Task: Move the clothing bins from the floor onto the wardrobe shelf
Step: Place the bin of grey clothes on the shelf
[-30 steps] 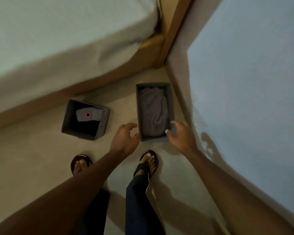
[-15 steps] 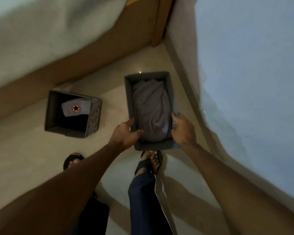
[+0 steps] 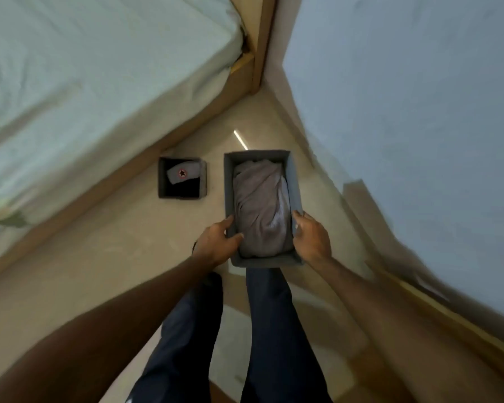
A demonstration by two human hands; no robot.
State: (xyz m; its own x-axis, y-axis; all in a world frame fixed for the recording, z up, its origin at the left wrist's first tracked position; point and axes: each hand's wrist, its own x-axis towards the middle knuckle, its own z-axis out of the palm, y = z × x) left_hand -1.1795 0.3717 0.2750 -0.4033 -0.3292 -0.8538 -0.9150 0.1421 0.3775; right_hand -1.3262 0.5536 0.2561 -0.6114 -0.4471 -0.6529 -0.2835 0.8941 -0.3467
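Note:
A long grey fabric bin (image 3: 292, 175) holding a folded grey cloth (image 3: 259, 205) is lifted off the floor, in front of my body. My left hand (image 3: 216, 245) grips its left wall near the close end, thumb inside the rim. My right hand (image 3: 310, 238) grips the right wall opposite it. A smaller square grey bin (image 3: 202, 181) stands on the floor to the left, by the bed frame, with a grey garment bearing a round star badge inside. No wardrobe shelf is in view.
A bed with a pale sheet (image 3: 85, 82) and wooden frame (image 3: 157, 138) fills the left. A light blue wall (image 3: 405, 112) with a wooden skirting runs along the right. My legs in dark trousers (image 3: 268, 330) stand on the beige floor between them.
My hands reached the long bin, took hold of both its side walls, and lifted it up from the floor toward me. The small bin stayed where it was.

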